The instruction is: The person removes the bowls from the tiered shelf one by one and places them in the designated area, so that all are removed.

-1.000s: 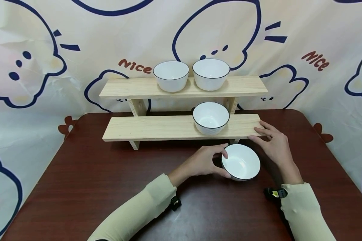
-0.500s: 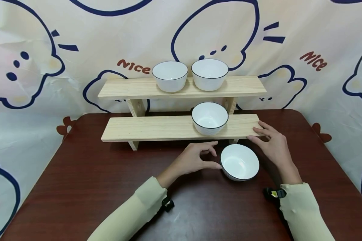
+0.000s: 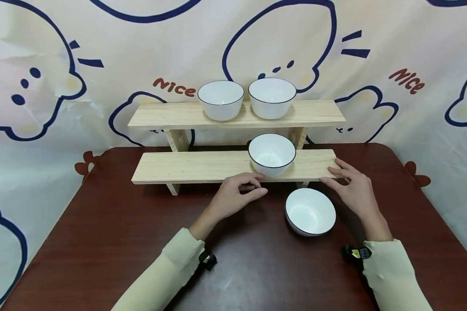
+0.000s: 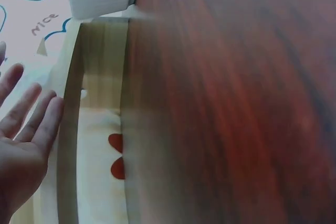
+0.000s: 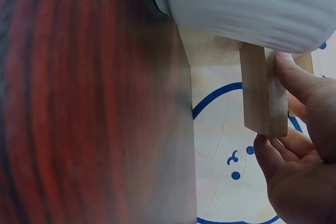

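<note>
My left hand (image 3: 233,195) is in front of the lower board of a two-tier wooden shelf (image 3: 190,166), fingers relaxed and holding nothing. In the left wrist view the left hand's fingers (image 4: 32,114) extend beside the board's edge. At the right end of the lower board, my right hand (image 3: 352,190) grips the corner between thumb and fingers, as the right wrist view shows on the board end (image 5: 265,93). Between the hands a white bowl (image 3: 310,211) with a dark rim stands on the table, touched by neither. Another white bowl (image 3: 271,154) sits on the lower board.
Two more white bowls, a left one (image 3: 220,100) and a right one (image 3: 272,98), stand side by side on the upper board (image 3: 159,114). The shelf stands toward the back of the dark brown table (image 3: 101,242). Behind it hangs a printed cloth (image 3: 140,47).
My left hand has let go of the bowl on the table and moved left and up to the shelf's front edge. The bowl stays put, and my right hand keeps its place.
</note>
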Available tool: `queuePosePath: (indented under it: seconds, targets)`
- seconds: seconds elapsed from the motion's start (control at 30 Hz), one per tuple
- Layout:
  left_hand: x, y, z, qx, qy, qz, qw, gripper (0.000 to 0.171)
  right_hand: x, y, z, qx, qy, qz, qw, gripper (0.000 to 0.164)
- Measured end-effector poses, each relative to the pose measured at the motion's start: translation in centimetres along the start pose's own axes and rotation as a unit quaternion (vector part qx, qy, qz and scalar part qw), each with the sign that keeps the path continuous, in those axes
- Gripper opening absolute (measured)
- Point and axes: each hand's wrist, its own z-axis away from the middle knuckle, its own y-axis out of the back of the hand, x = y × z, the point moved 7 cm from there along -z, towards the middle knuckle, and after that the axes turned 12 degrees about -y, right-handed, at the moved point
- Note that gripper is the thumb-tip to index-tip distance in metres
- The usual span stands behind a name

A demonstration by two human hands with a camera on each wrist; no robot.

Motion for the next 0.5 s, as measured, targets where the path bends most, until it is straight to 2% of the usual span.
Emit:
queuePosePath:
  seconds: [0.2, 0.37, 0.5]
  targets:
    - [0.8, 1.7, -0.3, 0.053, -0.027, 0.005, 0.9982, 0.011, -0.1, 0.0, 0.0, -0.01, -0.008, 0.001, 1.0, 0.049]
    - [1.3, 2.7, -0.6, 0.082, -0.043, -0.006, 0.9957, 0.008, -0.1, 0.0, 0.0, -0.011, -0.007, -0.011, 1.0, 0.048]
    - [1.1, 3.3, -0.6, 0.1, -0.041, -0.016, 0.994, 0.009, 0.0, 0.0, 0.1, -0.011, -0.008, -0.011, 1.0, 0.049]
